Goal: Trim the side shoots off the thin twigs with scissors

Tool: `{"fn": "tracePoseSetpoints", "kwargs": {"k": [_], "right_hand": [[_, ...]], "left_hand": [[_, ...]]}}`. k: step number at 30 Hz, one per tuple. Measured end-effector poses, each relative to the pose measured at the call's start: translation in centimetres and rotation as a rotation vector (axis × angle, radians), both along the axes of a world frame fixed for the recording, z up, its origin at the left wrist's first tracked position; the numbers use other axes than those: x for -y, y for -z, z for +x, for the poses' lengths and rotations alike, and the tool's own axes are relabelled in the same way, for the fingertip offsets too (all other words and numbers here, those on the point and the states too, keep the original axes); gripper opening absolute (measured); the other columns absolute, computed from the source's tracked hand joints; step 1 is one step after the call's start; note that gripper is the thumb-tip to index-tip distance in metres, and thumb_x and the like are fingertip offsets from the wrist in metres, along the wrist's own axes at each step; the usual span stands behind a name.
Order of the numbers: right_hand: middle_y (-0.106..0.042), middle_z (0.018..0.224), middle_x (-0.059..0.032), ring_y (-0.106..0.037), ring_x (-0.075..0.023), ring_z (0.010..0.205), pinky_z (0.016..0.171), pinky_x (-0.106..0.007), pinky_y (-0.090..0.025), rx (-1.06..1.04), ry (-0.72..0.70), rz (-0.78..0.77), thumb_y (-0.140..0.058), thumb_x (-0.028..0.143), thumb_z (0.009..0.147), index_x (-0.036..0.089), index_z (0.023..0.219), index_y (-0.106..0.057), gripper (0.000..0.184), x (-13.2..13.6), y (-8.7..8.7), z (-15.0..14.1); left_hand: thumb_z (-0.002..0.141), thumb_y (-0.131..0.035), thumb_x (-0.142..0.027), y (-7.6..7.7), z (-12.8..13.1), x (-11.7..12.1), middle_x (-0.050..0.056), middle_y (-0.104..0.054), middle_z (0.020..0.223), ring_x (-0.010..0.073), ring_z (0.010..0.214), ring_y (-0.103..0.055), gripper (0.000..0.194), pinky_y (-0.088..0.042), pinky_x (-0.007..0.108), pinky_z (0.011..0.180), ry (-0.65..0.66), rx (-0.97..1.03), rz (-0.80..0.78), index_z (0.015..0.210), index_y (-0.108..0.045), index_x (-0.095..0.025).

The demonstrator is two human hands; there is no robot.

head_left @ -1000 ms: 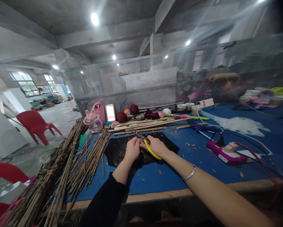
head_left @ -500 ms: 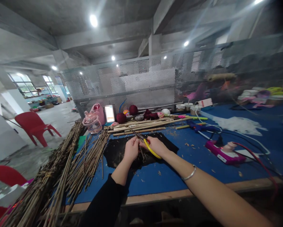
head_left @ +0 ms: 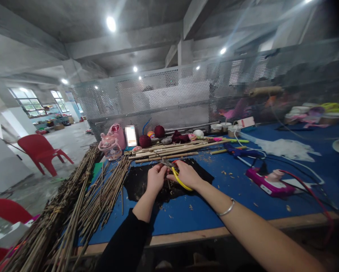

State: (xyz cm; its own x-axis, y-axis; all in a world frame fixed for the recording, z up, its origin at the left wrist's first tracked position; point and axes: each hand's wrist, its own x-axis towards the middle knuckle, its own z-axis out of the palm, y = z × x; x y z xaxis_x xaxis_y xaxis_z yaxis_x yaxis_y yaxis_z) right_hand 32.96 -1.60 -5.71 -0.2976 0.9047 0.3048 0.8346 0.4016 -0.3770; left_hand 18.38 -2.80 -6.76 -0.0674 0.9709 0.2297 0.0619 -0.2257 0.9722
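Observation:
My right hand (head_left: pixel 186 175) is closed around yellow-handled scissors (head_left: pixel 180 182), whose metal blades point up and left over the black cloth (head_left: pixel 138 183). The blades look spread apart. My left hand (head_left: pixel 156 178) pinches at a thin stick (head_left: pixel 170 184), close beside the scissors; the fingers hide most of it. Both hands are almost touching, just above the cloth. Small chips and scraps lie on the cloth and on the blue tabletop (head_left: pixel 186 219).
Loose thin sticks (head_left: pixel 101 196) and a big bundle of twigs (head_left: pixel 62 200) lie left. Behind the cloth are longer canes (head_left: pixel 169 151), dark red yarn balls (head_left: pixel 145 141), a pink jug (head_left: pixel 110 147) and a phone (head_left: pixel 131 136). Rightward are a glue gun (head_left: pixel 240 151) and purple power strip (head_left: pixel 271 184).
The scissor blades have swung slightly lower and appear wider apart. My left hand has shifted a little left. Both hands keep their grip.

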Motion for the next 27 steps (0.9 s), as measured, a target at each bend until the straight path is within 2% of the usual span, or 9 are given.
{"fn": "tracePoseSetpoints", "kwargs": {"k": [9, 16, 23, 27], "right_hand": [[-0.057, 0.096, -0.0077, -0.055, -0.0188, 0.087, 0.07, -0.025, -0.035, -0.075, -0.05, 0.029, -0.058, 0.054, 0.068, 0.018, 0.099, -0.047, 0.049, -0.22, 0.5, 0.05], [-0.06, 0.09, -0.0069, -0.058, -0.0203, 0.082, 0.061, -0.023, -0.034, -0.109, -0.02, -0.053, -0.056, 0.052, 0.072, 0.019, 0.098, -0.045, 0.043, 0.01, 0.54, -0.17], [-0.063, 0.081, -0.0064, -0.059, -0.0199, 0.073, 0.053, -0.022, -0.029, -0.044, 0.056, -0.093, -0.052, 0.058, 0.071, 0.019, 0.089, -0.049, 0.043, 0.04, 0.57, -0.71], [-0.063, 0.079, -0.0061, -0.06, -0.022, 0.074, 0.053, -0.023, -0.029, 0.013, 0.086, -0.066, -0.05, 0.062, 0.07, 0.02, 0.089, -0.049, 0.046, 0.07, 0.31, -0.56]], "left_hand": [[0.069, -0.057, -0.04, -0.47, 0.41, 0.28, 0.001, -0.059, 0.062, 0.0059, 0.044, -0.046, 0.031, -0.037, 0.016, 0.04, 0.051, 0.096, -0.023, 0.074, -0.063, -0.011], [0.07, -0.056, -0.039, -0.39, 0.65, 0.23, 0.002, -0.061, 0.064, 0.0061, 0.044, -0.047, 0.031, -0.038, 0.017, 0.041, 0.058, 0.152, -0.01, 0.08, -0.064, -0.011], [0.072, -0.053, -0.038, -0.82, 0.4, 0.57, 0.0, -0.061, 0.061, 0.0076, 0.045, -0.048, 0.028, -0.038, 0.018, 0.042, -0.032, 0.06, 0.034, 0.072, -0.064, -0.013], [0.072, -0.052, -0.034, -0.44, 0.29, 0.42, 0.003, -0.065, 0.068, 0.0114, 0.057, -0.055, 0.025, -0.04, 0.018, 0.048, -0.036, 0.001, 0.056, 0.077, -0.065, -0.014]]}}
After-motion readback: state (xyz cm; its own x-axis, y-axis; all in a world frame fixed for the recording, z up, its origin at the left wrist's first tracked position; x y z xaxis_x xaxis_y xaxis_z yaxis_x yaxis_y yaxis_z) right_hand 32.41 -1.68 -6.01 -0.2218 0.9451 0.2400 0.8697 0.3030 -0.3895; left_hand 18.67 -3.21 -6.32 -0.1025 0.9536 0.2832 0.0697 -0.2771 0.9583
